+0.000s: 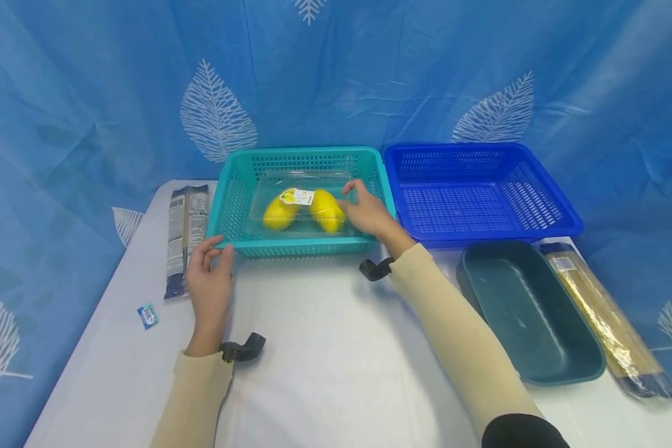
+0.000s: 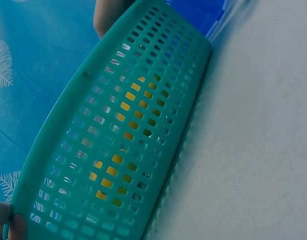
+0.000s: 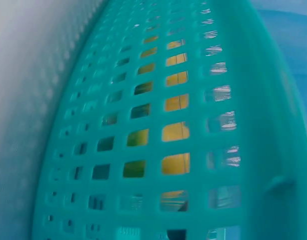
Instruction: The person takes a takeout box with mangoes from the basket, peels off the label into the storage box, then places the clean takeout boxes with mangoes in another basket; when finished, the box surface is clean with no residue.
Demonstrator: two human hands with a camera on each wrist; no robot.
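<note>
A teal basket [image 1: 298, 249] stands at the back of the table. Inside it lies a clear plastic box [image 1: 304, 178] with two yellow fruits [image 1: 326, 211] and a white label [image 1: 298, 196] on its lid. At the basket's front left corner, my left hand [image 1: 210, 283] pinches the rim. In the left wrist view, a finger and thumb [image 2: 3, 220] lie either side of that rim. My right hand [image 1: 369, 211] reaches over the basket's right part, its curved thumb and fingers holding the box's right end. The right wrist view shows the perforated basket wall [image 3: 198, 105] close up.
A blue basket [image 1: 425, 236] adjoins the teal one on the right. Before it stands a dark green tub [image 1: 526, 311], beside a long packet of noodles [image 1: 610, 317]. Another long packet [image 1: 187, 239] lies at left, near a small blue wrapper [image 1: 147, 316].
</note>
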